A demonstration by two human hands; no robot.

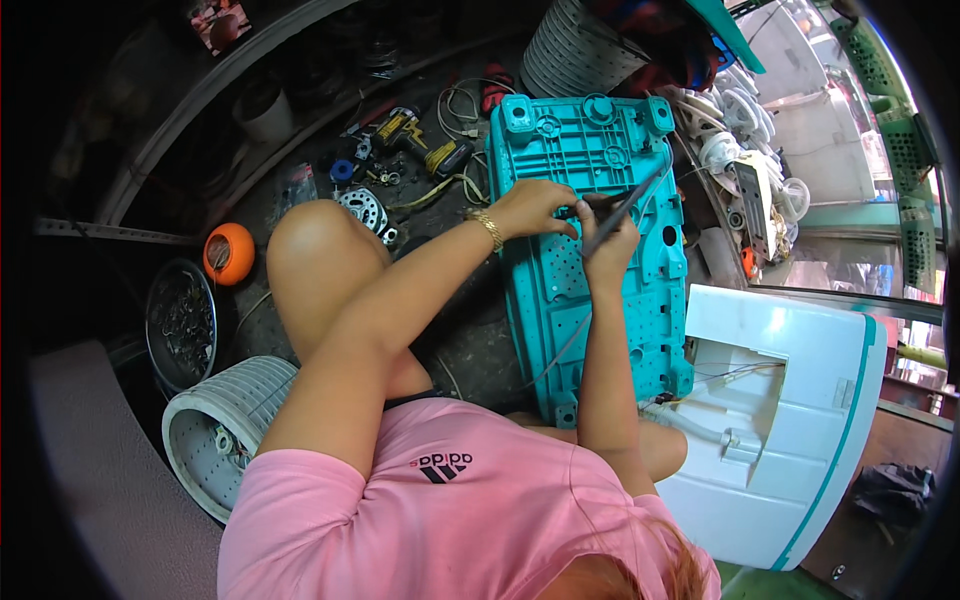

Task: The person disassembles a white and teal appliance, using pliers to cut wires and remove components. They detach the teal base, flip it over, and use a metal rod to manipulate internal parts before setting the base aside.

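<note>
A teal plastic machine base point(648, 300) with ribs, holes and round feet lies in front of my knees. Both hands are close together above its middle. My left hand point(540, 208), with a gold bracelet at the wrist, is closed in a pinch on something small and dark. My right hand point(610, 240) is closed around a grey cord point(640, 198), whose stiff-looking length slants up to the right. A thinner stretch of grey cord runs down past my right forearm. What sits between the fingertips is mostly hidden.
A yellow and black cordless drill point(405, 135) lies among loose parts. At left are an orange round container point(229, 253), a metal bowl of small parts point(203, 325) and a perforated white drum point(235, 410). A white panelled housing point(800, 400) stands right; white pulleys point(740, 120) are piled behind.
</note>
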